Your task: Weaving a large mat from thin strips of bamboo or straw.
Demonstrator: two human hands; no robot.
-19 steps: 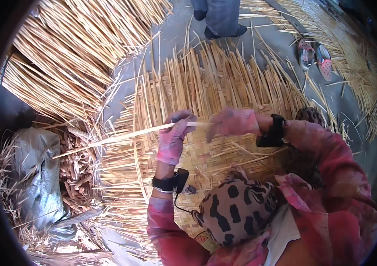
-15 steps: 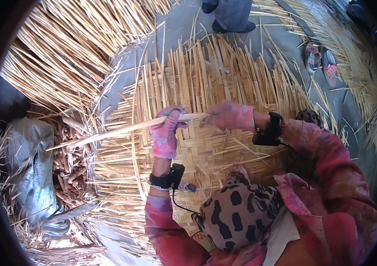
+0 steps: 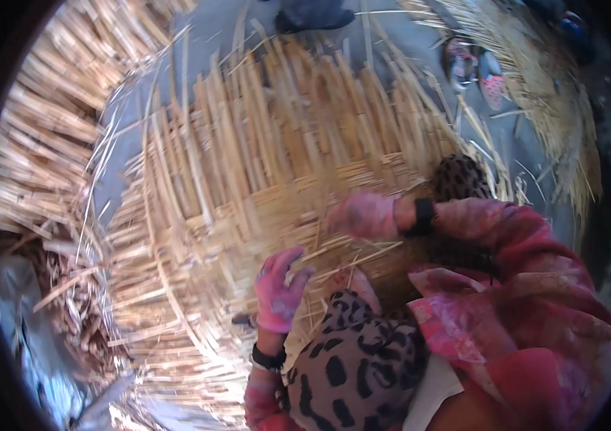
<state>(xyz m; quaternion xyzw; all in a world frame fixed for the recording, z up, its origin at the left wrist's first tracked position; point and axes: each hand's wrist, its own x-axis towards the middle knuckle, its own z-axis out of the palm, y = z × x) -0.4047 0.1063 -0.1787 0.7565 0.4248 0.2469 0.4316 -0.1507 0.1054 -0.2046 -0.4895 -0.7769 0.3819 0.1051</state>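
A half-woven mat of pale split reed strips (image 3: pixel 248 208) spreads under my hands, its loose ends fanning out at the far side. Over the mat my left hand (image 3: pixel 280 291), in a pink glove, has thumb and fingers apart with nothing between them. My right hand (image 3: pixel 363 215), gloved likewise, hovers farther away and to the right, over the mat. Its fingers are smeared by motion, so whether they hold anything cannot be made out. Some loose strips (image 3: pixel 363 255) lie on the mat between my hands and my knee.
Thick bundles of reed stalks (image 3: pixel 54 108) lie at the far left. A grey plastic sack (image 3: pixel 22 316) rests at the left rim near broken brown sticks (image 3: pixel 79 316). Shoes (image 3: pixel 491 79) stand at the far right, and a person's dark-clad leg (image 3: pixel 313 14) shows at the top.
The long reed strip that both hands held is out of them. My left hand has opened and come nearer; my right has moved slightly nearer. The whole view has shifted.
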